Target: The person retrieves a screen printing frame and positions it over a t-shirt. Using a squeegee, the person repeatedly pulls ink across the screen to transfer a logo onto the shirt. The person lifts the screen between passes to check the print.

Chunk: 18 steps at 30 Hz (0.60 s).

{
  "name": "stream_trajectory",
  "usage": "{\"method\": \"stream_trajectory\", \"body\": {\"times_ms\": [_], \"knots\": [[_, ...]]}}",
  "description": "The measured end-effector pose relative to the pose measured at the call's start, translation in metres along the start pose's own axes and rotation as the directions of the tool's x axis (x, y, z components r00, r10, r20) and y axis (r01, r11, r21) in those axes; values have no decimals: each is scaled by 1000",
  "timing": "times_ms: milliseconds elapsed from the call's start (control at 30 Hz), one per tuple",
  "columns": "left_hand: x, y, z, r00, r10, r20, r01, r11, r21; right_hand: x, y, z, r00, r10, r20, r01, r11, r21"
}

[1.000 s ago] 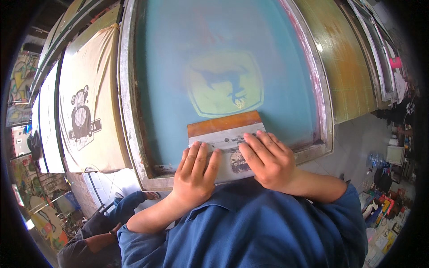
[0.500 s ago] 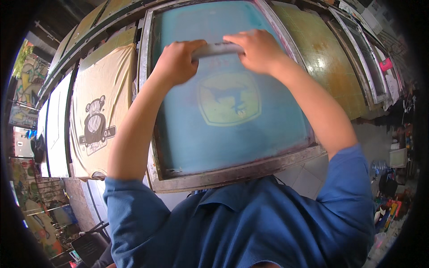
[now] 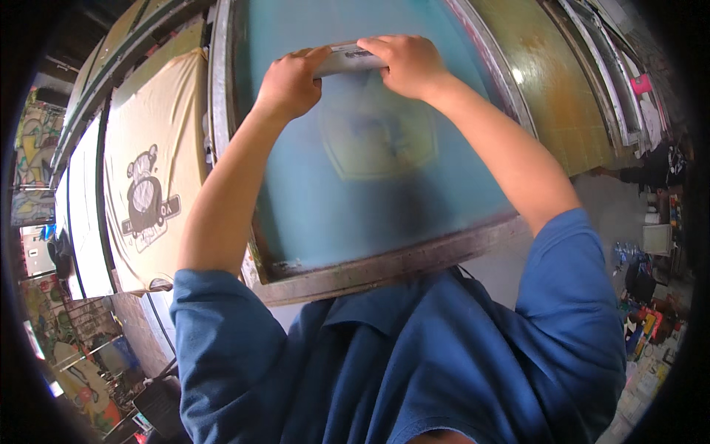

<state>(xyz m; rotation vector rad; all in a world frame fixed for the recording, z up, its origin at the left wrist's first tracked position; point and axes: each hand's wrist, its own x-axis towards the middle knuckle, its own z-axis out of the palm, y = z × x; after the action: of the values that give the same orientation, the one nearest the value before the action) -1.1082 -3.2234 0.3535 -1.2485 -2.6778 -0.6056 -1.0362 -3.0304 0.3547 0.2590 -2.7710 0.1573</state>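
Note:
Both my arms stretch over a blue printing screen [image 3: 296, 222] in a worn frame [image 3: 384, 263]. My left hand [image 3: 294, 81] is closed on the left end of a squeegee [image 3: 342, 63], and my right hand [image 3: 407, 66] is closed on its right end. The squeegee is over the far part of the screen, its blade hidden or too blurred to make out. Below it shows a pale yellow emblem [image 3: 379, 152], blurred, with a darker animal shape and a shadow on the screen below.
A cream shirt [image 3: 159, 118] with a bear print lies on a board at left, beside white boards [image 3: 89, 200]. An olive board [image 3: 547, 89], an empty-looking frame [image 3: 595, 59] and a pink object [image 3: 640, 85] are at right. Cluttered goods [image 3: 640, 325] lie beyond.
Both hands have moved from the screen's near edge, fingers stretched on the squeegee, to its far part, now wrapped round it. Since the middle frame they have shifted only slightly.

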Motion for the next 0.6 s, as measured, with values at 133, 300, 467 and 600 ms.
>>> {"method": "stream_trajectory", "body": {"times_ms": [133, 300, 467, 600], "knots": [[-40, 17, -4, 996, 71, -52, -71, 997, -3, -35, -23, -16, 999, -52, -15, 53, 997, 65], [-89, 55, -9, 992, 117, -55, -117, 993, 12, -90, -43, -31, 992, -101, -69, 107, 990, 89], [-140, 97, -25, 990, 138, 24, -137, 990, -24, -135, -74, -69, 993, -122, 6, 119, 980, 162], [-166, 123, -37, 989, 118, 90, -111, 990, -82, -159, -90, -86, 987, -159, 16, 155, 976, 150]]}}
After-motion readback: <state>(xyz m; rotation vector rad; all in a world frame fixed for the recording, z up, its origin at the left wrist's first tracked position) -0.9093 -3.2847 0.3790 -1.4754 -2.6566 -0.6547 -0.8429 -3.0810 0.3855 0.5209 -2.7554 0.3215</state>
